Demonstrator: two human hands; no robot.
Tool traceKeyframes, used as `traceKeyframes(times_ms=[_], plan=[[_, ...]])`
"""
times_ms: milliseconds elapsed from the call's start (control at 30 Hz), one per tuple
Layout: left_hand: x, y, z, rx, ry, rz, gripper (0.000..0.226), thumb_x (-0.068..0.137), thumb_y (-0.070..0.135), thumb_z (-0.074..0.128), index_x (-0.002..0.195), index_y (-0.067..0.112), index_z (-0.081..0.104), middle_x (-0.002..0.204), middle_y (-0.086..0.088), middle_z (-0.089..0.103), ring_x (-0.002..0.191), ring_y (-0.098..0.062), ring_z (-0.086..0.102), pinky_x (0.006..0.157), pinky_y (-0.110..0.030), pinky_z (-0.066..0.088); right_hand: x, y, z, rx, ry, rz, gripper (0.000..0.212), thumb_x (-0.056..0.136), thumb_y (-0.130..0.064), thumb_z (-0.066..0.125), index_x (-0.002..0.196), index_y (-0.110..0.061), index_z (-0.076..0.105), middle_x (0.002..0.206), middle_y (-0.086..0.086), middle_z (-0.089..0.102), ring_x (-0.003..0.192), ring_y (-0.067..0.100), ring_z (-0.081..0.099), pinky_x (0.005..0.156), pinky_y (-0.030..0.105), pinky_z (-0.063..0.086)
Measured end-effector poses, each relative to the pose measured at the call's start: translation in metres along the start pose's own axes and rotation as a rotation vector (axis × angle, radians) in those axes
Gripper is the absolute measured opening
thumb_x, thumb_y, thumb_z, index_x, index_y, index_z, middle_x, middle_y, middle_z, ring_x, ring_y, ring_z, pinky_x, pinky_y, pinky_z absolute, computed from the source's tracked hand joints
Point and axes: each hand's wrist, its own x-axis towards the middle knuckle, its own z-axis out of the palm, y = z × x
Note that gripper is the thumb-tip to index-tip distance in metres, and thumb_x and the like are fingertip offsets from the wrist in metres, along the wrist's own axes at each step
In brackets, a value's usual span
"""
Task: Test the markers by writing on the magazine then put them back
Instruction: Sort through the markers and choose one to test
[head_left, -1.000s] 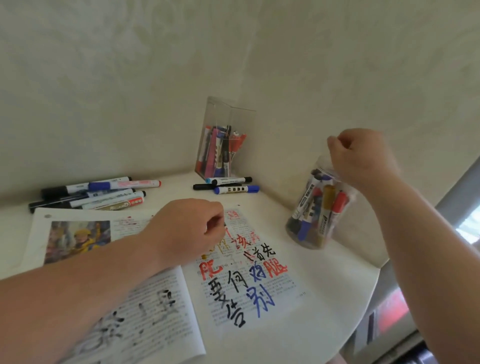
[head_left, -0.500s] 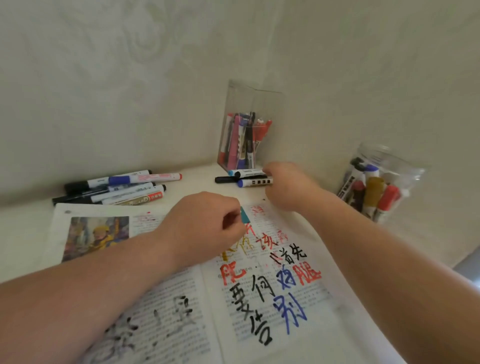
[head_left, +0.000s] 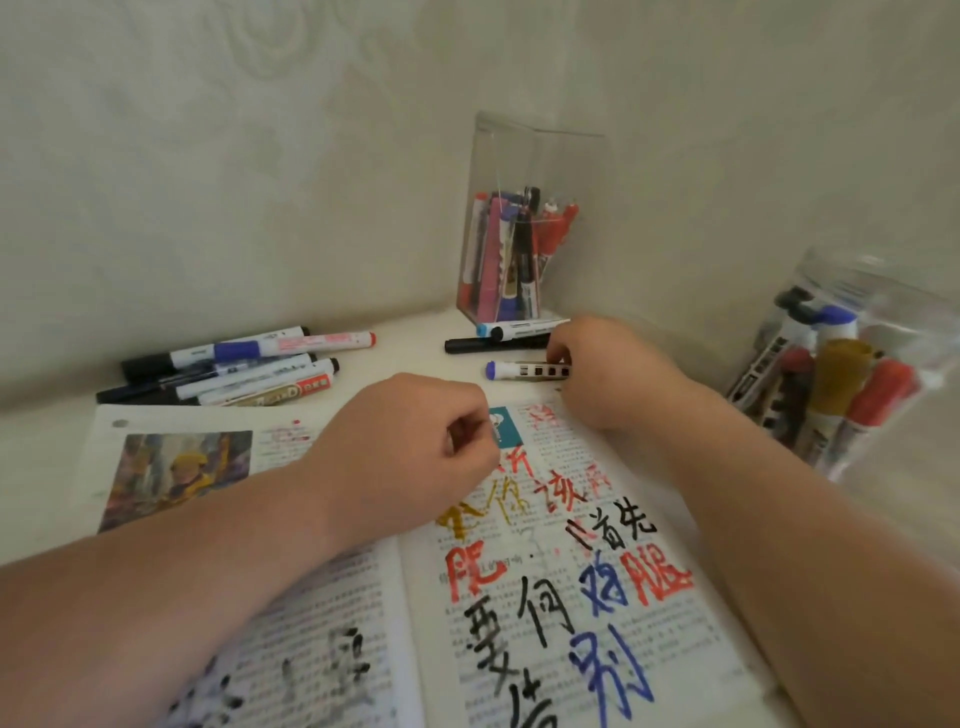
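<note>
Right hand (head_left: 602, 364): my fingers pinch 1 blue-capped marker (head_left: 519, 371) just beyond the magazine's (head_left: 545, 566) top edge. Left hand (head_left: 410, 441): fingers curled tight, resting on the magazine's middle.

Handwritten "首先", "鸡腿" on the magazine (head_left: 691, 639)

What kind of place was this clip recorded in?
Probably a home desk pushed into a room corner: two pale wallpapered walls meet behind a white tabletop, which carries an open magazine scrawled with test writing, loose markers and a clear box of more. The right hand holds a blue-capped marker.
</note>
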Motion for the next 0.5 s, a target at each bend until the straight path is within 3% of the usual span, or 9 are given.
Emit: traceKeyframes(times_ms=[100,300,400,500], plan=[[0.000,0.000,0.000,-0.016,0.025,-0.009,0.018,0.084,0.042,0.054,0.073,0.031,0.063,0.064,0.020,0.059,0.073,0.001,0.057,0.056,-0.020,0.035,-0.001,0.003,-0.001,0.012,-0.021,0.001,0.027,0.086,-0.011,0.062,0.106,-0.028,0.064,0.103,-0.003,0.059,0.093,0.021,0.058,0.088,0.040,0.057],[-0.005,0.003,0.001,-0.055,0.095,0.019,0.015,0.084,0.044,0.063,0.086,0.031,0.070,0.071,0.021,0.066,0.072,-0.003,0.063,0.060,-0.028,0.051,-0.006,0.005,-0.003,0.032,0.011,0.012,0.019,0.084,-0.018,0.066,0.097,-0.026,0.056,0.093,-0.004,0.055,0.089,0.022,0.057,0.079,0.036,0.052],[-0.005,0.003,0.003,-0.092,0.138,0.024,0.023,0.087,0.046,0.070,0.104,0.031,0.067,0.083,0.020,0.068,0.078,-0.005,0.064,0.064,-0.027,0.051,-0.013,0.002,-0.010,0.049,0.178,-0.078,0.020,0.084,-0.020,0.065,0.095,-0.026,0.050,0.098,-0.003,0.050,0.089,0.023,0.053,0.073,0.035,0.043],[-0.003,0.002,0.005,-0.196,0.235,0.000,0.050,0.086,0.053,0.068,0.130,0.035,0.049,0.108,0.019,0.062,0.091,-0.006,0.062,0.068,-0.026,0.049,-0.027,-0.012,-0.016,0.192,0.389,-0.251,0.018,0.084,-0.025,0.064,0.094,-0.025,0.050,0.097,-0.004,0.050,0.083,0.019,0.049,0.068,0.033,0.041]])
